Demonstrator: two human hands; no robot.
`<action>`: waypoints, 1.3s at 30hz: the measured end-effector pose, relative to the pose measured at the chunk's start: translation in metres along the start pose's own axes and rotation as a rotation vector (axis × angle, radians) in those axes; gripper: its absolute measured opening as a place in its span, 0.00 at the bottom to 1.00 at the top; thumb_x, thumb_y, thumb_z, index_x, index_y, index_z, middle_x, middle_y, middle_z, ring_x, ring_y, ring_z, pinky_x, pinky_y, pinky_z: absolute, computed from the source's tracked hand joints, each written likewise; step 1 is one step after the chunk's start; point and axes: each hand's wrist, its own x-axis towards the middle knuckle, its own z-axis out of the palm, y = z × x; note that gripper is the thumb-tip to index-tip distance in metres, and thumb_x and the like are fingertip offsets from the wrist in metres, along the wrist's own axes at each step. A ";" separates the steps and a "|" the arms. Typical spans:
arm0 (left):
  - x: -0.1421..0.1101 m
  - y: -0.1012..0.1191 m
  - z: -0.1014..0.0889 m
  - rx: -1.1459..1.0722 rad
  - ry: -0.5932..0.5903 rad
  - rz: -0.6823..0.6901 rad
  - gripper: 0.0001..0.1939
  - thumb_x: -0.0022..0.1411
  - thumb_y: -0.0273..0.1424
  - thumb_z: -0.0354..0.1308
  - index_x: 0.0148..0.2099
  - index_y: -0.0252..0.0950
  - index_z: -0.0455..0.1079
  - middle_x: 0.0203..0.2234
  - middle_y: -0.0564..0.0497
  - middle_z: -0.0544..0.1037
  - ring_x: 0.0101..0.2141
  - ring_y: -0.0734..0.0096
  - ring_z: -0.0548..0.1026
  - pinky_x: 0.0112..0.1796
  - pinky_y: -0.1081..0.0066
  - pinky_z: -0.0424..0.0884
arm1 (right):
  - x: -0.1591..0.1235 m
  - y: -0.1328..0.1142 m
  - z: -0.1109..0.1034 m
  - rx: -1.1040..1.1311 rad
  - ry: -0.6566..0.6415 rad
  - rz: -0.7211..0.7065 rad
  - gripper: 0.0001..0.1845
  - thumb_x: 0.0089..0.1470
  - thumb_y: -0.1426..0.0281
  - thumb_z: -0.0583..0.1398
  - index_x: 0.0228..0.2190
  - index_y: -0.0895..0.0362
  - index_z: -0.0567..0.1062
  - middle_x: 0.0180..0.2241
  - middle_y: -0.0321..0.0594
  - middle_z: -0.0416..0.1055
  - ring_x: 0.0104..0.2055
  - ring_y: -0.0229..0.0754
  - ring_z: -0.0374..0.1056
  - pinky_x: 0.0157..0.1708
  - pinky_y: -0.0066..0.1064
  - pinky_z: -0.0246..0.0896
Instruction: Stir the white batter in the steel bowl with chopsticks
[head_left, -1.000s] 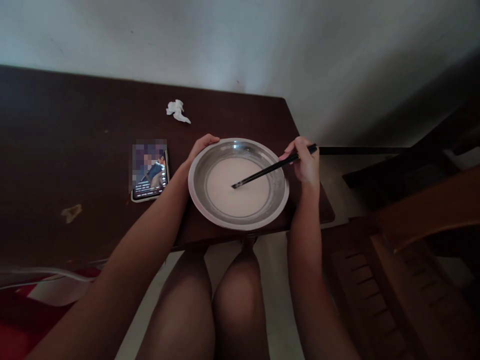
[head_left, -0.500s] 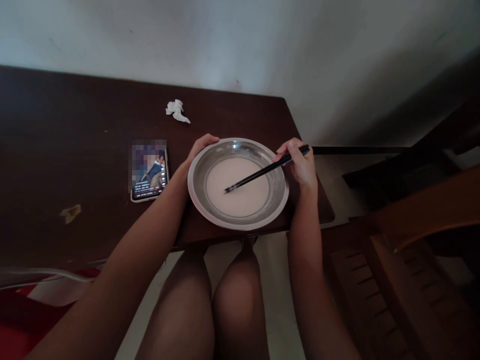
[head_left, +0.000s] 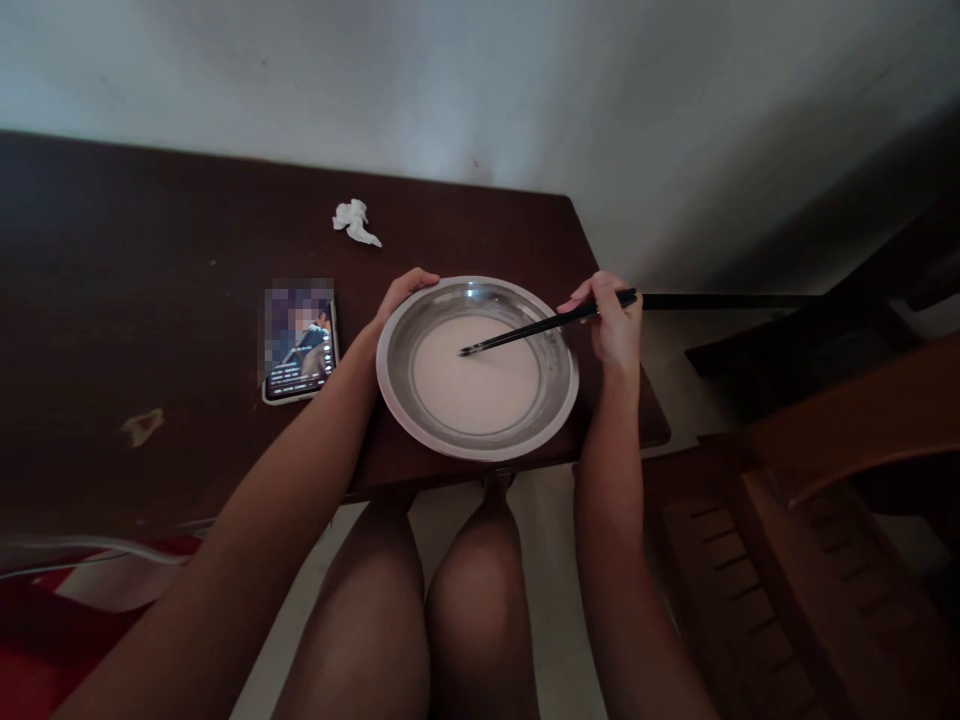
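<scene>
A wide metal bowl (head_left: 395, 400) rests near the front edge of the dark table, with a pale, milky liquid (head_left: 480, 395) inside. My left hand (head_left: 405, 291) grips the bowl's far left rim; some of its fingers are hidden by the wall. Black chopsticks (head_left: 536, 327) are pinched in my right hand (head_left: 611, 315), to the right of the bowl. They slant down to the left over the rim, and their whitened tips are at the liquid's surface. Whether the tips dip in, I cannot tell.
On the table (head_left: 187, 230) lie a lit phone (head_left: 300, 350) left of the bowl, a crumpled white tissue (head_left: 356, 222) behind it and a small scrap (head_left: 142, 427). A wall (head_left: 487, 90) borders the table's back. Wooden slatted furniture (head_left: 742, 560) stands at the right.
My right hand has shifted slightly to the right. The chopstick tips have moved away from me and a little right across the liquid. My left hand and the bowl stay put.
</scene>
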 end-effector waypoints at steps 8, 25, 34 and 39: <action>-0.003 0.002 0.001 0.007 -0.028 -0.024 0.13 0.64 0.34 0.53 0.27 0.38 0.70 0.16 0.52 0.75 0.19 0.71 0.71 0.27 0.71 0.70 | -0.002 -0.001 0.000 0.000 -0.152 0.018 0.26 0.54 0.43 0.63 0.21 0.51 0.74 0.17 0.31 0.71 0.21 0.35 0.66 0.23 0.30 0.61; 0.002 -0.001 -0.001 0.018 0.002 0.040 0.13 0.63 0.31 0.52 0.26 0.38 0.69 0.16 0.54 0.74 0.19 0.70 0.71 0.26 0.73 0.71 | -0.002 -0.003 0.000 -0.022 0.012 0.013 0.29 0.56 0.41 0.59 0.21 0.52 0.72 0.17 0.31 0.70 0.20 0.35 0.68 0.19 0.28 0.55; 0.002 0.004 0.005 0.003 0.025 0.014 0.14 0.64 0.29 0.50 0.26 0.37 0.70 0.15 0.53 0.74 0.19 0.72 0.70 0.27 0.75 0.71 | -0.001 0.000 0.000 -0.018 -0.025 0.000 0.28 0.55 0.41 0.59 0.23 0.52 0.73 0.18 0.32 0.71 0.21 0.34 0.68 0.21 0.28 0.59; 0.000 0.004 0.006 -0.001 0.081 0.010 0.15 0.64 0.29 0.50 0.25 0.37 0.71 0.15 0.53 0.74 0.18 0.72 0.70 0.27 0.75 0.70 | -0.001 0.000 0.000 0.011 -0.117 0.035 0.28 0.54 0.41 0.61 0.22 0.52 0.73 0.17 0.31 0.70 0.19 0.35 0.67 0.20 0.28 0.58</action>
